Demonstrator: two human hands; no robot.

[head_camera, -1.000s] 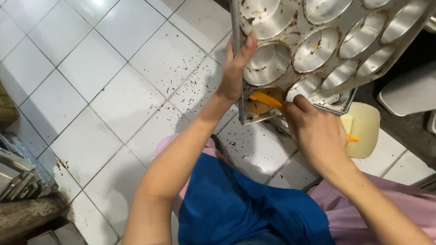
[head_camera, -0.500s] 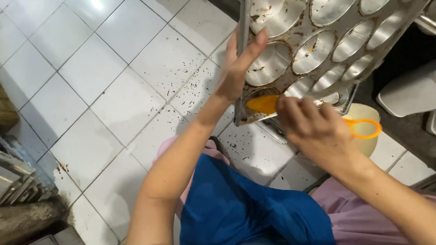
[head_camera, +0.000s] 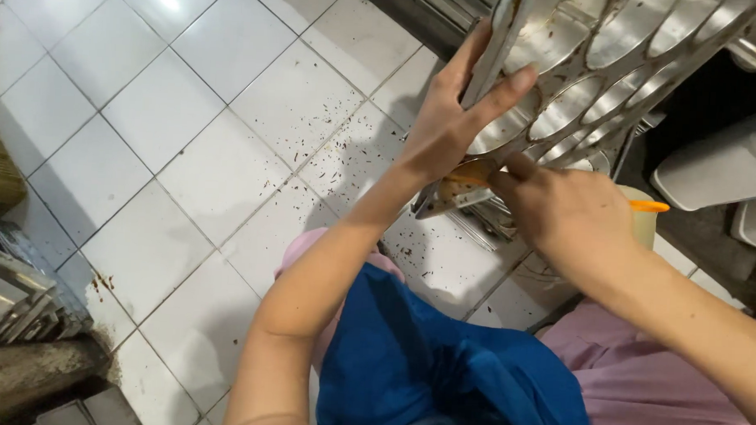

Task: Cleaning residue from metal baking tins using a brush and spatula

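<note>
A metal baking tray [head_camera: 617, 70] with several oval cups is tilted up on its edge at the upper right. My left hand [head_camera: 452, 123] grips the tray's left rim, fingers wrapped over the edge. Just below the tray's lower cups, my right hand [head_camera: 570, 215] holds an orange scraper [head_camera: 650, 206]; its handle sticks out to the right and its front end lies hidden under my fingers at a bottom cup. Dark crumbs are scattered on the white tiled floor [head_camera: 229, 149] under the tray.
A pale yellow container [head_camera: 643, 228] stands behind my right hand. White tubs [head_camera: 723, 170] sit at the right edge. More stacked metal trays [head_camera: 15, 296] lie at the lower left. My blue apron [head_camera: 440, 365] and pink clothing fill the bottom.
The tray has been tipped up more steeply and my left hand has slid up its rim. My right hand with the scraper has stayed at the bottom cups.
</note>
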